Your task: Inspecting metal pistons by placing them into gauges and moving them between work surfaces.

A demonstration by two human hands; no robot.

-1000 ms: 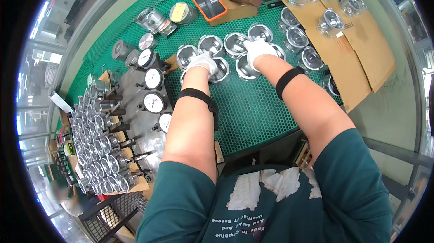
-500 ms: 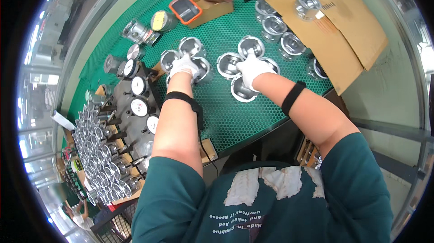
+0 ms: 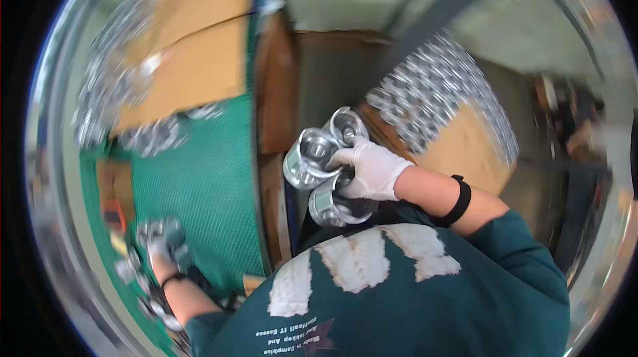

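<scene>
My right hand (image 3: 372, 169), in a white glove, is closed with its fingers hooked into a cluster of shiny metal pistons. Three show: one piston (image 3: 306, 169) at the left, one (image 3: 342, 119) at the far side and one (image 3: 323, 205) nearest my shirt. The cluster hangs off the table, in front of my body; the glove covers part of it. Far to the left, my left hand (image 3: 158, 254), also gloved, reaches to another group of pistons (image 3: 171, 232) on the green mat (image 3: 199, 184). Motion blurs its fingers, so their grip is unclear.
A stack of many pistons (image 3: 425, 91) with a cardboard sheet (image 3: 465, 151) stands to the right. Cardboard (image 3: 206, 58) and more blurred pistons (image 3: 113, 84) lie at the far left. The table's edge (image 3: 256, 157) runs between my hands. Dial gauges (image 3: 159, 309) sit by my left forearm.
My view has swung to the right. My right hand has lifted its pistons off the green mat and carried them past the table edge. My left hand stays by the other pistons.
</scene>
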